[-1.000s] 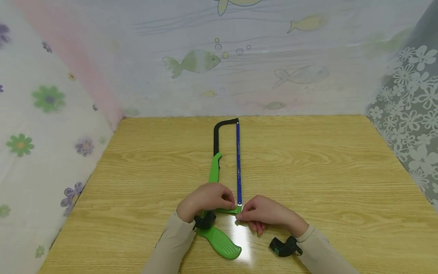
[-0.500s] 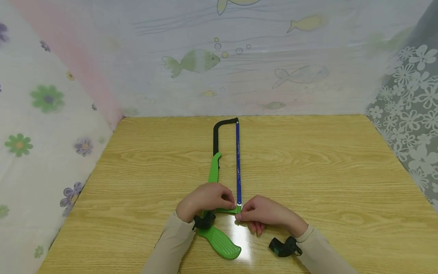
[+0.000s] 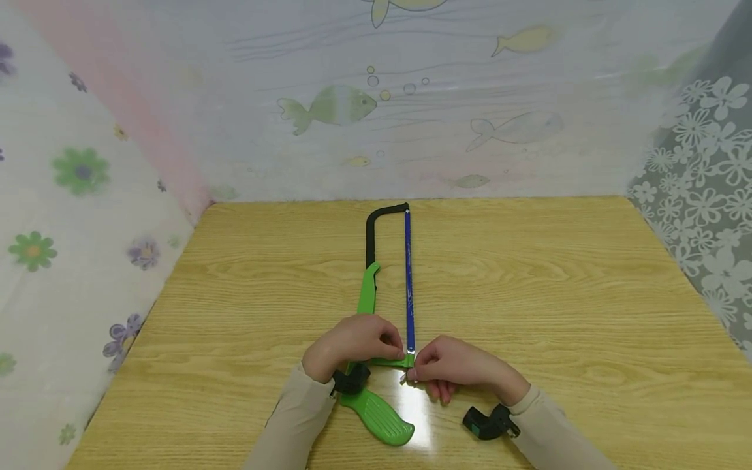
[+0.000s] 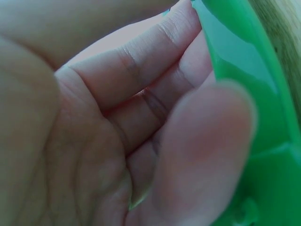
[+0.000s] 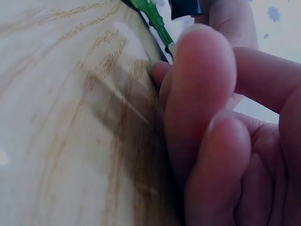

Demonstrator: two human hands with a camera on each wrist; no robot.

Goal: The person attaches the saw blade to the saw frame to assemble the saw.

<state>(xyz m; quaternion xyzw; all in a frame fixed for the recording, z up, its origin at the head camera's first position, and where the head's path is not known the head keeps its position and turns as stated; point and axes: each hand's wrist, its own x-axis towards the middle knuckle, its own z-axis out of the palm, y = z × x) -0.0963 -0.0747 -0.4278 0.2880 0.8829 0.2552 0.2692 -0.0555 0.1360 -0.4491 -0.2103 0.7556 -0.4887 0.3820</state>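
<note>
A hacksaw with a green and black frame point(image 3: 367, 294) lies flat on the table, its blue blade point(image 3: 409, 281) on the right and its green handle point(image 3: 380, 418) toward me. My left hand point(image 3: 361, 339) holds the near green arm of the frame beside the blade's end. In the left wrist view, green plastic point(image 4: 263, 113) passes behind the thumb and along the fingers. Just below the blade's near end, thumb and index finger of my right hand point(image 3: 455, 362) pinch a small metal wing nut point(image 3: 403, 378), partly hidden by the fingertips. The other right fingers curl underneath.
The wooden table point(image 3: 529, 281) reaches back to a wall covering point(image 3: 429, 150) printed with fish. A flowered sheet point(image 3: 100, 261) hangs on the left, a lace-patterned one point(image 3: 717, 196) on the right. Black wrist cameras point(image 3: 490, 423) sit on both wrists.
My right fingertips have shifted slightly around the wing nut, whose metal wings now show more and at another angle. My left hand and the hacksaw stay in place.
</note>
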